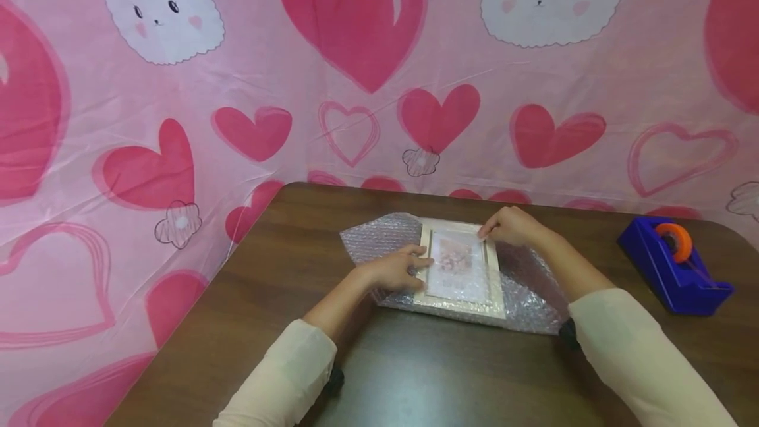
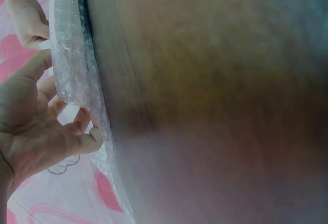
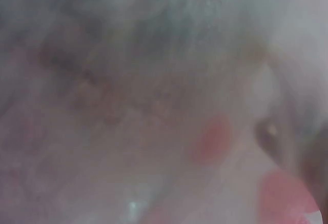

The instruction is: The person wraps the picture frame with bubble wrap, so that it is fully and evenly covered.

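A cream picture frame (image 1: 495,302) with a pale pink picture lies on the table, with clear bubble wrap (image 1: 379,242) under and over it. My left hand (image 1: 394,270) rests on the frame's left side, fingers spread and fairly straight; in the left wrist view its fingers touch the wrap's edge. At the frame's upper right, my right hand (image 1: 514,226) has its fingers curled, thumb and fingertips pinching the bubble wrap by the frame's edge. The right wrist view is a blur, with that hand's fingers hidden.
A blue tape dispenser (image 1: 676,275) with an orange-cored roll (image 1: 674,242) stands at the right of the brown wooden table (image 1: 284,242). Loose wrap (image 1: 534,295) spreads to the frame's right. A pink cloth (image 1: 332,117) with hearts hangs behind and at left.
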Demonstrator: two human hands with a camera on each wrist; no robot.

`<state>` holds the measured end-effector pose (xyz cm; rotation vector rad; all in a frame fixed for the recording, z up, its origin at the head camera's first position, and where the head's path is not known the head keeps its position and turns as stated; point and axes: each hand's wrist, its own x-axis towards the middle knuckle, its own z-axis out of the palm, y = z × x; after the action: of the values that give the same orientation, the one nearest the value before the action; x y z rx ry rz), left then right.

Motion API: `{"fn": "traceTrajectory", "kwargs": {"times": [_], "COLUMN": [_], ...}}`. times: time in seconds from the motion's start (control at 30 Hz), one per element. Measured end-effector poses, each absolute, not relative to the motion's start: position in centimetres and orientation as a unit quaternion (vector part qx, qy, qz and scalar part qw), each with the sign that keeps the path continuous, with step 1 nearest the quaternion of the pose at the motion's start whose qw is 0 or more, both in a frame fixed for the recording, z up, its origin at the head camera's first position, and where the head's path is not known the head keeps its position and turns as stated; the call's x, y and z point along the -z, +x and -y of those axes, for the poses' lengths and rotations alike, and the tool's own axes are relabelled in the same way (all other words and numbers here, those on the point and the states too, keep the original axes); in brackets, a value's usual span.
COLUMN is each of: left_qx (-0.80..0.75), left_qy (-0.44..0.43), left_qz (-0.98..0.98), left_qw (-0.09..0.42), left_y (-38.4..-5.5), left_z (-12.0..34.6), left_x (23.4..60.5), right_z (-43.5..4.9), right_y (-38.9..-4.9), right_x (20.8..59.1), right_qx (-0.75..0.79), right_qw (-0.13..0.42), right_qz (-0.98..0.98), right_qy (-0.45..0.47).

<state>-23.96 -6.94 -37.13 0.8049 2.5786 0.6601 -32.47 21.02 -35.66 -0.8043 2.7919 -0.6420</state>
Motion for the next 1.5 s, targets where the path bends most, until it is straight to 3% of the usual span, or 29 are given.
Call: {"fn": "traceTrajectory", "kwargs": {"times": [0.37, 0.5, 0.7, 0.8, 0.97, 1.3, 1.5], "left_qx": [-0.236, -0.233, -0.228, -0.228, -0.233, -0.216, -0.176], "left_qy": [0.290, 0.290, 0.293, 0.291, 0.288, 0.273, 0.288], "left_qz": [-0.910, -0.910, -0.912, -0.913, -0.912, -0.919, -0.927], "left_qw": [0.179, 0.181, 0.175, 0.174, 0.177, 0.183, 0.163], "left_y": [-24.0, -24.0, -24.1, -24.1, -24.0, -24.1, -24.2], "left_z": [6.9, 6.9, 6.8, 6.8, 6.8, 6.5, 6.0], "left_x": [37.1, 37.1, 37.2, 37.2, 37.1, 37.3, 37.1], "right_z": [-20.6, -19.7, -18.1, -17.6, -17.6, -18.3, -18.6], "right_y": [-31.4, -30.4, -29.1, -28.6, -28.0, -26.9, -26.4], "right_x": [35.7, 35.8, 36.6, 36.9, 37.3, 37.5, 37.7], "right_qx": [0.168, 0.073, -0.085, -0.119, -0.120, -0.040, -0.037], "right_qw": [0.058, -0.011, -0.168, -0.200, -0.161, -0.016, 0.007], "right_qz": [-0.947, -0.944, -0.902, -0.888, -0.902, -0.937, -0.935], "right_qy": [-0.269, -0.321, -0.390, -0.397, -0.382, -0.348, -0.354]}}
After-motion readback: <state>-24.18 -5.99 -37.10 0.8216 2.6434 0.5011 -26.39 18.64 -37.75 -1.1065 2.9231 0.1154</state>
